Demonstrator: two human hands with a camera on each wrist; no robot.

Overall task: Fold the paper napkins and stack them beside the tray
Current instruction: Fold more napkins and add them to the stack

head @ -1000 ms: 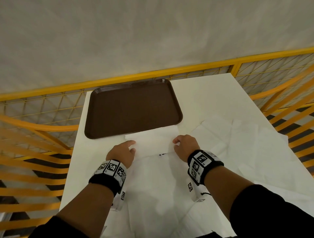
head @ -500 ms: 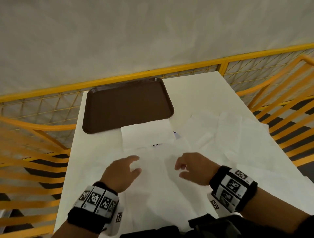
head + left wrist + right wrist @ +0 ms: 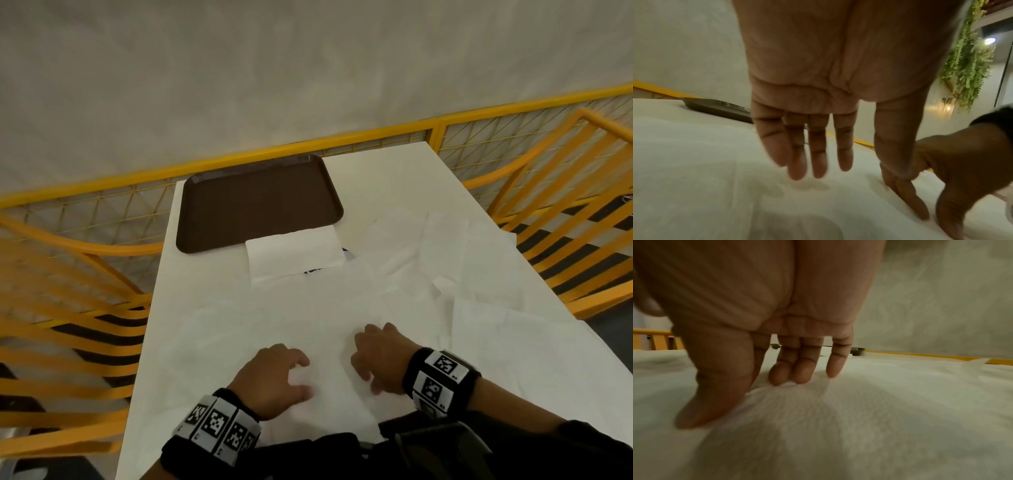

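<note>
A dark brown tray (image 3: 260, 202) lies at the table's far left. One folded white napkin (image 3: 294, 255) sits against the tray's near edge. A large unfolded napkin (image 3: 274, 322) is spread flat in front of me. My left hand (image 3: 301, 373) hovers just over its near part with straight, relaxed fingers (image 3: 816, 159) and holds nothing. My right hand (image 3: 363, 359) is beside it, and its fingertips (image 3: 799, 374) and thumb rest on the napkin (image 3: 838, 418) without gripping it.
Several more unfolded napkins (image 3: 462, 267) overlap on the right half of the white table (image 3: 387, 178). A yellow railing (image 3: 308, 147) runs behind the table, and yellow chairs (image 3: 565, 212) stand at both sides. The tray's rim (image 3: 715, 107) shows low behind my left hand.
Both hands left the folded napkin by the tray and drew back toward me, onto the near part of the spread napkin. The folded napkin stayed where it was.
</note>
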